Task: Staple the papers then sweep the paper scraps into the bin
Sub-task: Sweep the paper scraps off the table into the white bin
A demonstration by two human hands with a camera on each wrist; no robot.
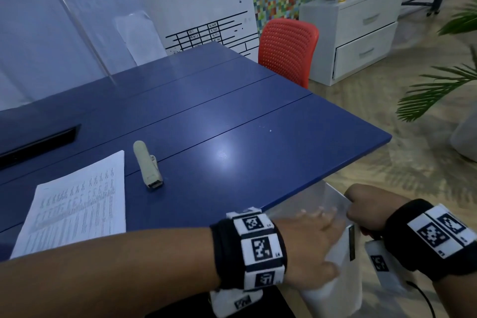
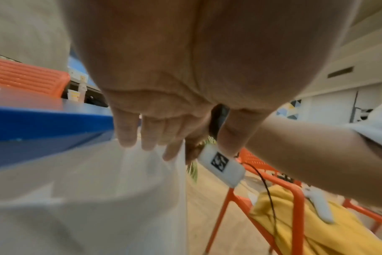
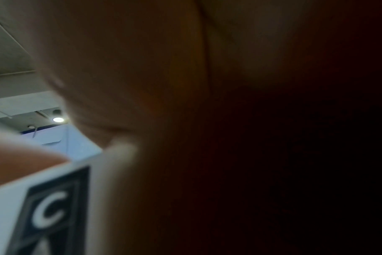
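Note:
The printed papers [image 1: 74, 204] lie flat at the table's near left, and the beige stapler [image 1: 147, 166] rests beside them, untouched. A translucent white bin [image 1: 335, 279] sits just below the near right edge of the blue table [image 1: 232, 116]. My right hand [image 1: 360, 205] grips the bin's rim with curled fingers. My left hand [image 1: 313, 219] reaches past the table edge over the bin's mouth with straight fingers [image 2: 150, 136] and holds nothing. A few tiny white specks [image 1: 263, 127] lie mid-table. The right wrist view is dark and mostly filled by the palm.
A red chair [image 1: 287, 49] stands at the table's far corner, next to a white drawer unit [image 1: 361, 33]. A green plant [image 1: 438, 85] leans in from the right. An orange chair frame [image 2: 294, 198] with yellow cloth stands near the bin.

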